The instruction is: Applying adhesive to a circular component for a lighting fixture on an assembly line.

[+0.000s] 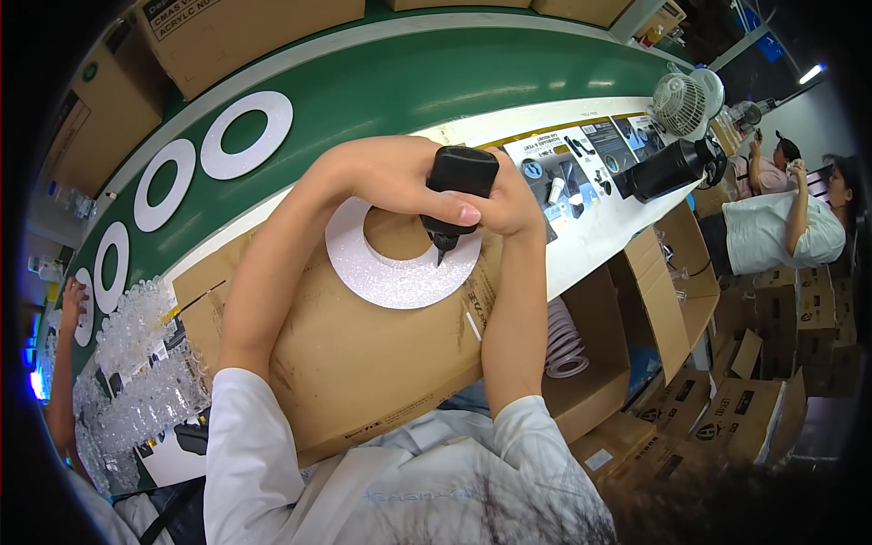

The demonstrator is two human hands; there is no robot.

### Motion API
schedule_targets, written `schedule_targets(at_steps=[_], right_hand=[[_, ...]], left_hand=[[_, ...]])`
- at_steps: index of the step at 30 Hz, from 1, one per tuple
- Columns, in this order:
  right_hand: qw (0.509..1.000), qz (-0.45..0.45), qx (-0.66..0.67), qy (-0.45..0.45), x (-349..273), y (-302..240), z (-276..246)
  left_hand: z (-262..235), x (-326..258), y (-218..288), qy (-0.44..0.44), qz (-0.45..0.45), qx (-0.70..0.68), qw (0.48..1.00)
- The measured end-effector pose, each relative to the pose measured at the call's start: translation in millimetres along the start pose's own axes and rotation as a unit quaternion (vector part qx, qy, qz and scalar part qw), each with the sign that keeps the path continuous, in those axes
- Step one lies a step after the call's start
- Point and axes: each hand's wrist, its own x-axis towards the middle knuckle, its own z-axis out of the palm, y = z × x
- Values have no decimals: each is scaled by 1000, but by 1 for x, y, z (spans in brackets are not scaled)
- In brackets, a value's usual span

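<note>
My left hand and my right hand are both closed around a black bottle with a narrow nozzle. It is held upside down, and its tip points down at the right part of a glittery white flat ring. I cannot tell whether the tip touches the ring or whether anything is coming out. The ring lies flat on a brown cardboard sheet in front of me, between my forearms. My hands cover the ring's upper right side.
More white rings lie along the green conveyor belt. Clear plastic parts pile up at left, beside another person's arm. An open carton with stacked rings stands right, near a black cylinder and a fan.
</note>
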Motion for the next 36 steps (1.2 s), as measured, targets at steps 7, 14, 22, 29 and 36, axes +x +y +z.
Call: schedule_targets(at_steps=[7,14,22,29,36], right_hand=[[999,21,9,-23,0,-2,-5],[1000,19,-17,-18,0,-2,-8],[999,12,-24,-26,0,-4,-7],[996,0,-12,87,-5,-7,-1],[986,-7,-77,151,-10,-13,-12]], left_hand=[[-2,1,0,-19,-22,10,1000],[2,5,-9,-13,-13,-5,1000],[3,5,-8,0,-4,-27,1000],[4,10,0,51,1,41,998],[13,19,11,153,28,181,971]])
